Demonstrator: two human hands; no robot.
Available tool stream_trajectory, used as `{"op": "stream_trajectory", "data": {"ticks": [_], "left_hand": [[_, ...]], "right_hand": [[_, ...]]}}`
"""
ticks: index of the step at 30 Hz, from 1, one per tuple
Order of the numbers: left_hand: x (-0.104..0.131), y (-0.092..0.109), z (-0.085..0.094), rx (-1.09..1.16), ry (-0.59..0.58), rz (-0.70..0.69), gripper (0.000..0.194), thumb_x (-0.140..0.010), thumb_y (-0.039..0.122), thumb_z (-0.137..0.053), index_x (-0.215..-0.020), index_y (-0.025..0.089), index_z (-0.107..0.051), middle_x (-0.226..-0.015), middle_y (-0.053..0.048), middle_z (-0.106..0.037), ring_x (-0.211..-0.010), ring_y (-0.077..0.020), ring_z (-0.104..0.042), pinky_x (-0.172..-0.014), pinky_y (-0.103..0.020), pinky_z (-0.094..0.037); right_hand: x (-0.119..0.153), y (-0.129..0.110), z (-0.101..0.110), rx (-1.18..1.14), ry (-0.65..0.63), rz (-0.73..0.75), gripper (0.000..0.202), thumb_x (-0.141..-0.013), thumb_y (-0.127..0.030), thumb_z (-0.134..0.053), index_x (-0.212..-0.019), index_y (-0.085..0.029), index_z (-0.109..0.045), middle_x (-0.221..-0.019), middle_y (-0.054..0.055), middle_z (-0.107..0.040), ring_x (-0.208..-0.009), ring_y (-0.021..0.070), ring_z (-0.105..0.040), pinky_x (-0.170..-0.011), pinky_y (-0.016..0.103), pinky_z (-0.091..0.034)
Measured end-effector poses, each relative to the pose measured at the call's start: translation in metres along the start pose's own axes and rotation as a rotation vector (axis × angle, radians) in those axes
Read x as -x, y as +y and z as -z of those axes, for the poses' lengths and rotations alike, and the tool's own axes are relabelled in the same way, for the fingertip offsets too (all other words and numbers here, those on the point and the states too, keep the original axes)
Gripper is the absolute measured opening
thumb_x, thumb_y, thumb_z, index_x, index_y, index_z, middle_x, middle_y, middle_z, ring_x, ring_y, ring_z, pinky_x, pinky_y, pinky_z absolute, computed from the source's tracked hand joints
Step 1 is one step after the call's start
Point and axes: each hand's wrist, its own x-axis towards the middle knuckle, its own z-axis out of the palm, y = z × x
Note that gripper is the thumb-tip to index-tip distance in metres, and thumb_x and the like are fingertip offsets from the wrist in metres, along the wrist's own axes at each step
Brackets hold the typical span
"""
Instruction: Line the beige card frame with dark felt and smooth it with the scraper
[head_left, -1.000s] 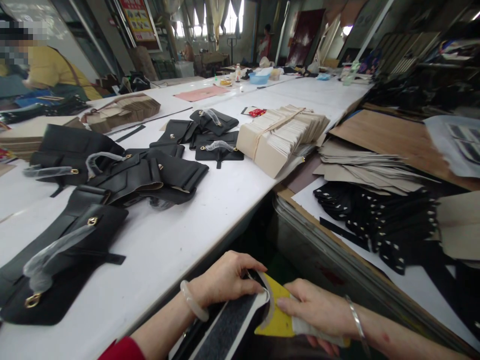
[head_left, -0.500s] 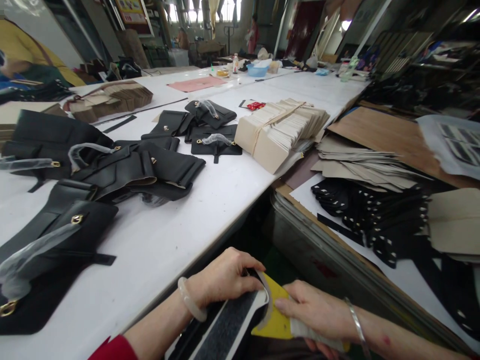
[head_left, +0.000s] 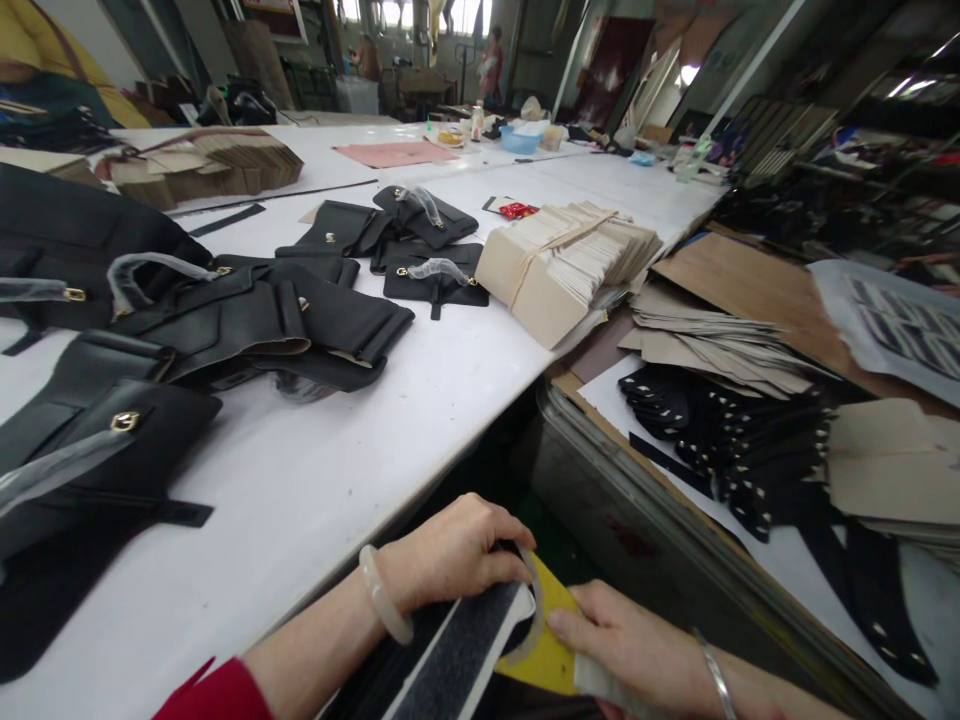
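Pinching the far end of a long black piece [head_left: 454,665], our left hand [head_left: 457,560] has its thumb and forefinger bent together over the dark material, knuckles uppermost. The piece lies below and in front of us, just off the near edge of the white table [head_left: 315,490]. Its long axis slants from the bottom of the view, close to our body, up and rightward to the left fingertips, with a pale border running along it and folding over at the far end.

To the right of that end, our right hand [head_left: 626,640] is wrapped around a yellow tool [head_left: 551,650], thumb flat on top, with pale wrapping [head_left: 600,682] beneath the palm. The tool's hollowed, curved edge faces left, set crosswise to the black piece and hugging its rounded end; we cannot tell whether the two press together. The left hand is the nearer one, on the piece itself, while the right reaches it only through the tool. The fingertips of both hands stand close together, the yellow blade between them. Across the table to our left lie black leather pieces [head_left: 150,440], well apart from our fingers.
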Motion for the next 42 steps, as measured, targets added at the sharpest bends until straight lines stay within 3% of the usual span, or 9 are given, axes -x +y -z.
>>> {"op": "stream_trajectory", "data": {"ticks": [8, 15, 22, 26, 30, 32, 36, 39, 42], "left_hand": [[-0.003, -0.008, 0.001, 0.059, -0.027, 0.014, 0.028, -0.082, 0.032, -0.071, -0.107, 0.019, -0.072, -0.096, -0.004, -0.076, -0.085, -0.0184, -0.070, -0.078, -0.020, -0.049], [-0.005, -0.008, 0.004, 0.080, -0.050, 0.040, 0.028, -0.079, 0.028, -0.072, -0.106, 0.020, -0.071, -0.084, -0.001, -0.075, -0.071, -0.0149, -0.068, -0.065, -0.018, -0.047], [-0.008, -0.004, 0.005, 0.033, -0.025, 0.125, 0.051, -0.072, 0.026, -0.070, -0.121, 0.022, -0.059, -0.091, -0.001, -0.073, -0.070, -0.0166, -0.066, -0.059, -0.022, -0.046], [-0.004, -0.011, -0.001, 0.226, 0.016, 0.227, 0.065, -0.069, 0.025, -0.070, -0.130, 0.020, -0.049, -0.099, -0.004, -0.073, -0.080, -0.0192, -0.068, -0.066, -0.025, -0.050], [0.005, -0.017, -0.008, 0.315, 0.091, 0.316, 0.053, -0.075, 0.035, -0.067, -0.122, 0.016, -0.054, -0.105, -0.005, -0.072, -0.090, -0.0182, -0.067, -0.074, -0.024, -0.051], [0.010, -0.012, -0.009, 0.247, 0.123, 0.360, 0.044, -0.078, 0.047, -0.063, -0.109, 0.016, -0.063, -0.098, -0.006, -0.072, -0.087, -0.0199, -0.067, -0.071, -0.026, -0.050], [0.012, 0.009, -0.010, 0.093, 0.169, 0.485, 0.050, -0.078, 0.064, -0.055, -0.093, 0.018, -0.070, -0.082, -0.006, -0.071, -0.076, -0.0237, -0.065, -0.062, -0.031, -0.045], [0.008, 0.025, -0.016, 0.008, 0.197, 0.577, 0.050, -0.068, 0.062, -0.066, -0.095, 0.019, -0.069, -0.086, -0.007, -0.071, -0.082, -0.0269, -0.065, -0.067, -0.033, -0.046], [0.003, 0.033, -0.025, -0.050, 0.227, 0.652, 0.056, -0.060, 0.050, -0.075, -0.107, 0.020, -0.065, -0.094, -0.009, -0.070, -0.089, -0.0316, -0.064, -0.074, -0.038, -0.046]], "right_hand": [[0.003, -0.005, -0.015, -0.035, 0.080, 0.138, 0.074, -0.072, -0.084, -0.043, -0.087, -0.013, -0.056, -0.052, 0.000, -0.053, -0.039, 0.0092, -0.047, -0.035, 0.017, -0.031], [-0.008, 0.010, -0.027, -0.134, 0.158, 0.194, 0.076, -0.067, -0.089, -0.045, -0.080, -0.015, -0.055, -0.057, -0.001, -0.050, -0.042, 0.0076, -0.045, -0.035, 0.017, -0.029], [-0.012, 0.005, -0.032, -0.114, 0.160, 0.145, 0.071, -0.074, -0.085, -0.039, -0.078, -0.015, -0.053, -0.049, -0.001, -0.050, -0.038, 0.0082, -0.045, -0.036, 0.016, -0.029], [-0.019, -0.004, -0.036, -0.142, 0.128, 0.079, 0.063, -0.082, -0.075, -0.038, -0.083, -0.014, -0.054, -0.043, 0.001, -0.050, -0.031, 0.0089, -0.042, -0.033, 0.016, -0.030], [-0.025, -0.006, -0.048, -0.205, 0.154, 0.041, 0.054, -0.094, -0.059, -0.029, -0.086, -0.014, -0.056, -0.039, 0.002, -0.052, -0.026, 0.0081, -0.038, -0.032, 0.014, -0.030], [-0.028, -0.004, -0.055, -0.241, 0.186, 0.067, 0.055, -0.095, -0.059, -0.028, -0.081, -0.014, -0.057, -0.039, 0.002, -0.052, -0.027, 0.0082, -0.040, -0.032, 0.012, -0.028], [-0.034, 0.000, -0.070, -0.256, 0.252, 0.048, 0.062, -0.097, -0.058, -0.025, -0.066, -0.014, -0.055, -0.036, 0.005, -0.050, -0.028, 0.0102, -0.043, -0.030, 0.014, -0.026], [-0.036, 0.001, -0.078, -0.300, 0.273, 0.068, 0.061, -0.097, -0.057, -0.024, -0.063, -0.016, -0.052, -0.036, 0.005, -0.051, -0.026, 0.0104, -0.041, -0.029, 0.016, -0.030], [-0.040, 0.002, -0.083, -0.337, 0.246, 0.117, 0.060, -0.097, -0.057, -0.021, -0.062, -0.017, -0.050, -0.036, 0.005, -0.051, -0.026, 0.0108, -0.041, -0.030, 0.017, -0.033]]}}
